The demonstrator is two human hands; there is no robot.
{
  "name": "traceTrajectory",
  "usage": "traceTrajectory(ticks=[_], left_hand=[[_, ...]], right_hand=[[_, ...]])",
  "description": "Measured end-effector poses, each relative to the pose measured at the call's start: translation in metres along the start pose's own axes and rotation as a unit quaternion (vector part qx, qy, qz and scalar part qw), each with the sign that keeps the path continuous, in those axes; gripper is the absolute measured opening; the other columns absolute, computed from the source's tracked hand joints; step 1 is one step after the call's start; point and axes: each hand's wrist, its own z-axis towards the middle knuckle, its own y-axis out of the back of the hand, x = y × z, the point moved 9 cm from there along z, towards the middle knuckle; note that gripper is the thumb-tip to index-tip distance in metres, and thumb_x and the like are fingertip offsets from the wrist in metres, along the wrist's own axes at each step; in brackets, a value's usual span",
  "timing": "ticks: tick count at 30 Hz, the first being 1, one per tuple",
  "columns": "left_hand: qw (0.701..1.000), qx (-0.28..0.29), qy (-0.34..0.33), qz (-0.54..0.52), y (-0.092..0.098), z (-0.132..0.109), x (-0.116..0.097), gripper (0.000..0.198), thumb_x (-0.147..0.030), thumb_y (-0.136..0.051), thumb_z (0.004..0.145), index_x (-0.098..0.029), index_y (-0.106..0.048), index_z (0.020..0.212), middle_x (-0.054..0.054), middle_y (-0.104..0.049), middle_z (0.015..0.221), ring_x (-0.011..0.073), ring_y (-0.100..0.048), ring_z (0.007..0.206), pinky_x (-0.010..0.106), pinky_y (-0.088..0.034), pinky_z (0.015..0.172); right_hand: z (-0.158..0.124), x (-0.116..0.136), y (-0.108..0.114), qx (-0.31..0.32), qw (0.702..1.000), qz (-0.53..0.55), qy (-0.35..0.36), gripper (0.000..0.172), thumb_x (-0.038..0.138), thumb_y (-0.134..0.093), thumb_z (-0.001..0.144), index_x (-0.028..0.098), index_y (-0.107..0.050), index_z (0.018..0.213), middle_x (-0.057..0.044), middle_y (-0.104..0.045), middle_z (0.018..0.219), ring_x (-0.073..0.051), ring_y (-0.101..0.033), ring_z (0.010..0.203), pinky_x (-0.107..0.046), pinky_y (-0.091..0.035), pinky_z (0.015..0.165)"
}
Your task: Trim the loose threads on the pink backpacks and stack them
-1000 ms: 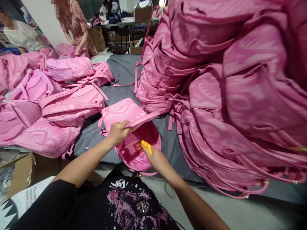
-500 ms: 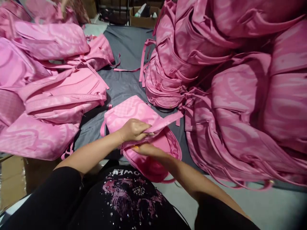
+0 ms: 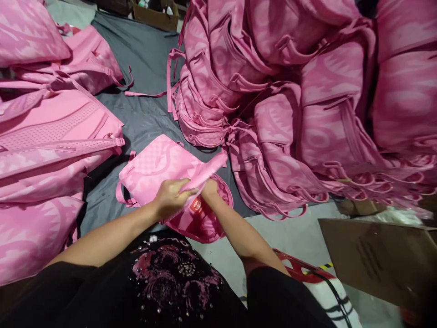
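Note:
A pink patterned backpack lies in front of me with its opening towards my body, showing a darker pink lining and a small red label. My left hand is closed on the edge of the backpack's opening, where a flap of pink fabric rises to the right. My right hand reaches in at the opening, under that raised flap; its fingers are hidden behind the fabric.
Pink backpacks lie heaped on the left, and a tall stack of backpacks fills the right. All rest on a dark grey cloth. Cardboard boxes stand at the far edge and lower right.
The view has shifted to the right. My right hand has moved up and deeper under the flap, and the red label inside the backpack has come into sight. My left hand keeps its hold.

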Motion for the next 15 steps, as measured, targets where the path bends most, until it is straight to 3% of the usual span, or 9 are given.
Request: traceTrajectory(ticks=[2,4,7,9,12,14,15], left_hand=[[0.996,-0.067,0.049,0.026,0.024,0.001,0.020,0.031,-0.037,-0.060,0.089,-0.017,-0.058,0.066,-0.006,-0.047,0.052,0.0078,-0.044,0.047,0.021,-0.032,0.049],[0.989,-0.119,0.079,0.038,0.041,0.001,0.039,0.033,-0.038,-0.059,0.089,-0.017,-0.057,0.064,-0.006,-0.045,0.051,0.0079,-0.043,0.046,0.021,-0.031,0.049],[0.984,-0.149,0.093,0.043,0.046,0.003,0.055,0.034,-0.038,-0.059,0.089,-0.017,-0.055,0.063,-0.006,-0.045,0.051,0.0079,-0.044,0.047,0.022,-0.030,0.049],[0.989,-0.125,0.069,0.032,0.035,0.008,0.052,0.033,-0.037,-0.060,0.088,-0.018,-0.055,0.062,-0.006,-0.045,0.051,0.0077,-0.043,0.046,0.022,-0.030,0.049],[0.999,-0.036,-0.021,0.009,0.007,0.018,0.027,0.035,-0.036,-0.060,0.089,-0.018,-0.054,0.060,-0.006,-0.047,0.050,0.0072,-0.042,0.044,0.022,-0.031,0.048],[0.995,0.016,-0.094,0.013,-0.009,0.023,0.004,0.038,-0.037,-0.059,0.091,-0.018,-0.053,0.058,-0.005,-0.048,0.049,0.0072,-0.042,0.043,0.022,-0.031,0.047],[0.991,0.033,-0.130,0.018,-0.015,0.024,-0.007,0.039,-0.038,-0.057,0.092,-0.018,-0.053,0.058,-0.005,-0.048,0.049,0.0072,-0.042,0.043,0.022,-0.032,0.047]], right_hand=[[0.007,-0.020,-0.005,0.002,0.998,-0.019,-0.061,0.040,0.029,-0.036,0.101,0.008,-0.056,0.128,-0.026,-0.064,0.121,-0.032,-0.063,0.115,-0.041,-0.048,0.093],[-0.014,-0.059,-0.022,0.043,0.991,-0.034,-0.125,0.040,0.031,-0.037,0.101,0.007,-0.058,0.125,-0.027,-0.066,0.118,-0.032,-0.064,0.114,-0.042,-0.049,0.092],[-0.074,-0.115,-0.059,0.168,0.969,-0.009,-0.183,0.031,0.035,-0.052,0.095,0.009,-0.069,0.096,-0.018,-0.072,0.082,-0.029,-0.072,0.081,-0.037,-0.054,0.073],[-0.105,-0.132,-0.074,0.216,0.956,0.056,-0.192,0.028,0.039,-0.060,0.090,0.012,-0.067,0.086,-0.008,-0.066,0.060,-0.021,-0.066,0.056,-0.029,-0.051,0.058],[-0.105,-0.123,-0.072,0.129,0.934,0.283,-0.176,0.036,0.049,-0.055,0.092,0.016,-0.059,0.077,0.001,-0.054,0.047,-0.012,-0.051,0.041,-0.021,-0.040,0.046],[-0.086,-0.097,-0.075,0.077,0.861,0.483,-0.139,0.042,0.054,-0.044,0.095,0.018,-0.052,0.073,0.004,-0.045,0.043,-0.010,-0.042,0.038,-0.021,-0.037,0.043],[-0.076,-0.077,-0.084,0.091,0.809,0.570,-0.114,0.044,0.055,-0.040,0.096,0.020,-0.049,0.072,0.006,-0.040,0.042,-0.009,-0.038,0.037,-0.020,-0.036,0.041]])
